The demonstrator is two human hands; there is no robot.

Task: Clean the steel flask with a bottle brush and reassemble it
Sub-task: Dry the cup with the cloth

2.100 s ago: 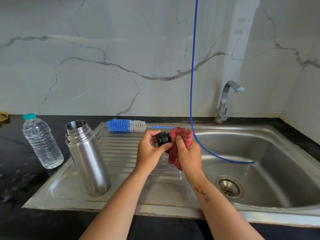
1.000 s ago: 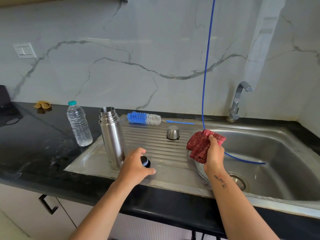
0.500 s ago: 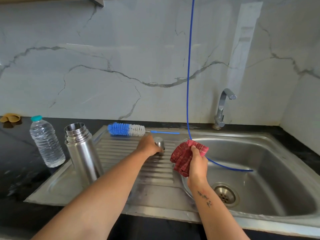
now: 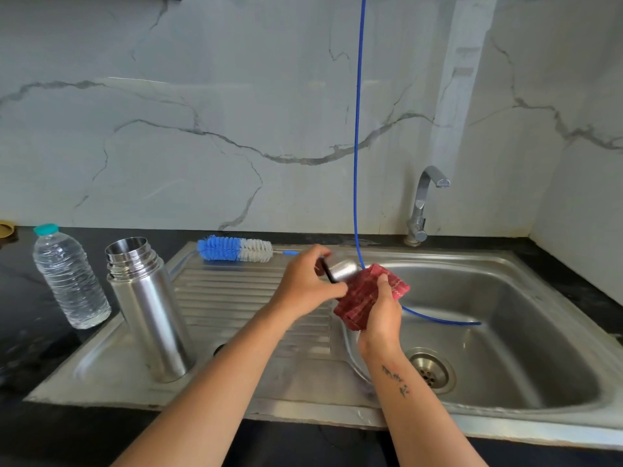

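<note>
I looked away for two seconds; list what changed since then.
The left hand set the black stopper down by the flask, then picked the steel cup off the drainboard and brought it to the red cloth held by the right hand. Flask, bottle brush and water bottle stayed.

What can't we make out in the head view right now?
- Steel cap: blurred; the left hand and red cloth hide part of it.
- Brush handle: its far end is hidden behind the left hand.
- Flask inside: too dark to judge clean or wet.
- Dark object behind the flask base: mostly hidden by the left forearm.
- Yellow item: cut by the left edge.
</note>
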